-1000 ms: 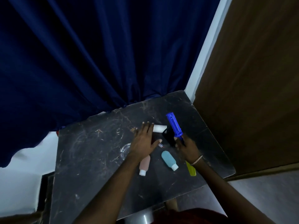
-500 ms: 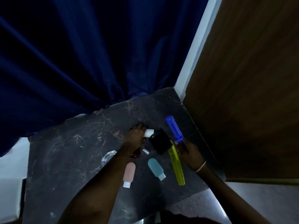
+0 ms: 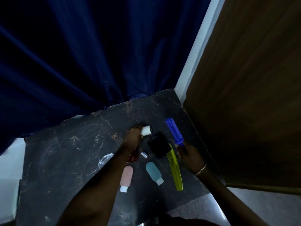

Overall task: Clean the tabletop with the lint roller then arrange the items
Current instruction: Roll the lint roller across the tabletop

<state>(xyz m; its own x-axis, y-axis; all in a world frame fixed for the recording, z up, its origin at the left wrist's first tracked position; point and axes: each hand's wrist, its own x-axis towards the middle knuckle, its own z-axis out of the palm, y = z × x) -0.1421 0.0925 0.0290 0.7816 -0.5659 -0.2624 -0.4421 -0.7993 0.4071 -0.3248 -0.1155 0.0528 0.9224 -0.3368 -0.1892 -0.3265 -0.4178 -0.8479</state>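
Note:
On the dark marble tabletop (image 3: 68, 160), my left hand (image 3: 132, 136) is curled around a short white cylinder (image 3: 145, 130) near the back. My right hand (image 3: 189, 154) grips the lower end of a flat blue plastic handle (image 3: 174, 131) that points away toward the wall. I cannot tell whether the blue piece and the white cylinder belong together. Between my hands lies a black square object (image 3: 160, 145), touching the top of a yellow comb (image 3: 175, 171). A teal bottle (image 3: 153, 172) and a pink bottle (image 3: 126, 176) lie nearer to me.
A dark red bottle (image 3: 132, 157) with a silver cap (image 3: 144, 154) is partly hidden under my left forearm. A small clear glass dish (image 3: 105, 159) sits left of it. A blue curtain (image 3: 81, 54) hangs behind the table and a wooden panel (image 3: 244, 95) borders its right side.
My left hand went from lying flat on the table to closing around the white cylinder. The yellow comb, mostly hidden under my right hand before, now lies exposed. The view has shifted.

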